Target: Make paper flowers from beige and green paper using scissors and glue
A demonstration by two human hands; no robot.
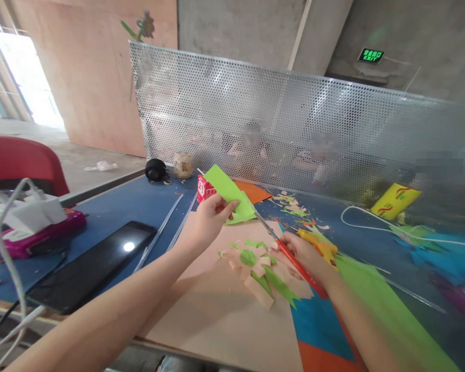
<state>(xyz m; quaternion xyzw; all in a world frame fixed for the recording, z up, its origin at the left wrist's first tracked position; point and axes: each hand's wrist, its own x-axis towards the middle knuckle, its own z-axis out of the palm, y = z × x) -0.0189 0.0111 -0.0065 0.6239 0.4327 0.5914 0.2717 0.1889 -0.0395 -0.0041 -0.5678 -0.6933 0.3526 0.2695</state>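
Observation:
Between its thumb and fingers, my left hand (213,219) pinches a bright green paper sheet (227,185) raised over the table. My right hand (302,253) grips red-handled scissors (296,262), whose metal blades meet the lower right edge of the green paper. Below both hands lies a paper flower (248,257) with peach petals, a round green centre and green and peach strips trailing off it. It rests on a large peach paper sheet (194,315).
A phone (101,258) and a power strip (34,227) sit at left. Clear glue sticks (163,222), a yellow glue gun (318,243), paper scraps (292,205) and a yellow packet (396,201) surround the sheets. A perforated metal screen (225,98) borders the table; people sit behind it.

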